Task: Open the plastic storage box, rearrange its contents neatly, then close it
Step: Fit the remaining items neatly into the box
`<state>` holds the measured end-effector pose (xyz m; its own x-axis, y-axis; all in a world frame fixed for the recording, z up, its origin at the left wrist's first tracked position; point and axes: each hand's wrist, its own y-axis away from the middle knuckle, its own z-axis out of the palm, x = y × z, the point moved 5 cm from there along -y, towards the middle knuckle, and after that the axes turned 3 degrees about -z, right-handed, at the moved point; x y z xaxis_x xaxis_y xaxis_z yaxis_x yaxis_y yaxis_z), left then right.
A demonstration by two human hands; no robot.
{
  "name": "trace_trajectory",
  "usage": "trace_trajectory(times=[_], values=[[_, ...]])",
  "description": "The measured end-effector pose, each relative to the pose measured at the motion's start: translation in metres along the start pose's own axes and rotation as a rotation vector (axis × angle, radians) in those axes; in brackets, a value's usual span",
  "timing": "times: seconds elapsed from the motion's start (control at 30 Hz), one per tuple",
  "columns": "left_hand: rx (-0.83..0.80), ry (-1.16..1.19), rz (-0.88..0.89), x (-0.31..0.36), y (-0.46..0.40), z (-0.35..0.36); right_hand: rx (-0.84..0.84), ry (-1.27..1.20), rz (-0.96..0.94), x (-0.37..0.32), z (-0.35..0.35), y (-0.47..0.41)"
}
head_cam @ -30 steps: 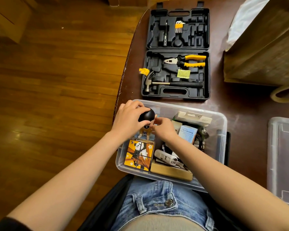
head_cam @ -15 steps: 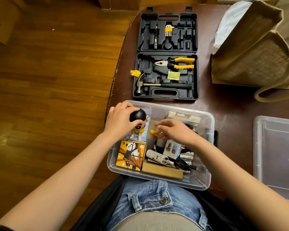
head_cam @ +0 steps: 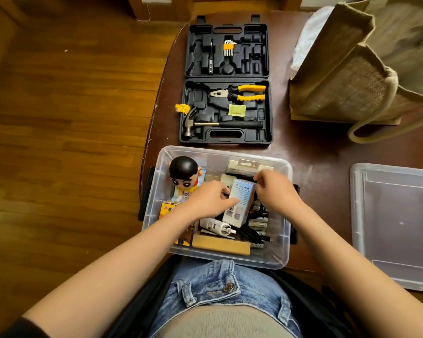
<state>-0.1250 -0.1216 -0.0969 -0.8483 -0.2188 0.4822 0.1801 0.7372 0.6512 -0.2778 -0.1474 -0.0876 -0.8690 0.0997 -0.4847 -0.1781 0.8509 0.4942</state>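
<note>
1. Head view: right hand (head_cam: 276,191) is pinching the top corner of a small white carton (head_cam: 242,198), and left hand (head_cam: 209,200) is gripping its other side.
2. Carton is standing inside the open storage box (head_cam: 285,240), beside a doll (head_cam: 184,175).
3. Rearranging is going on; next the carton probably needs a free place, lid (head_cam: 396,225) later.

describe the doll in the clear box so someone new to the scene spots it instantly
Start at the clear storage box on the table's near edge, just below the open black tool case. Look in its far-left corner, left of both hands: the doll stands there. It is the only figure inside, with a big round black head, while its neighbours are flat cartons and cables.
</note>
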Motion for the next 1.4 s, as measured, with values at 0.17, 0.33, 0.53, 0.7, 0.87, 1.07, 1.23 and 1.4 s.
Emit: trace_trajectory(times=[0.17, 0.33, 0.53, 0.7, 0.87, 1.07, 1.23, 1.4], values=[[0.025, -0.163, -0.065, 0.013, -0.014, 0.023, -0.109, -0.021, -0.024, 0.004, 0.009, 0.001], [0.076, -0.174, -0.108, 0.019, -0.016, 0.022, -0.101, -0.057, -0.05, 0.004, 0.004, 0.002], [0.031, 0.36, -0.005, 0.0, 0.008, -0.02, -0.052, -0.298, -0.025, 0.014, -0.016, 0.005], [0.128, 0.645, -0.027, -0.034, 0.032, -0.047, -0.203, -0.147, -0.074, 0.009, 0.001, 0.008], [0.193, 0.883, -0.027, -0.058, 0.041, -0.049, -0.068, 0.01, -0.056, -0.008, 0.018, 0.002], [0.296, 0.934, 0.022, -0.065, 0.043, -0.049, -0.14, 0.12, 0.106, -0.023, 0.055, -0.022], [0.36, 0.977, -0.005, -0.074, 0.045, -0.05, -0.083, 0.068, 0.183, -0.024, 0.07, -0.037], [0.381, 0.992, -0.003, -0.08, 0.05, -0.053, -0.045, 0.019, 0.221, -0.025, 0.089, -0.034]])
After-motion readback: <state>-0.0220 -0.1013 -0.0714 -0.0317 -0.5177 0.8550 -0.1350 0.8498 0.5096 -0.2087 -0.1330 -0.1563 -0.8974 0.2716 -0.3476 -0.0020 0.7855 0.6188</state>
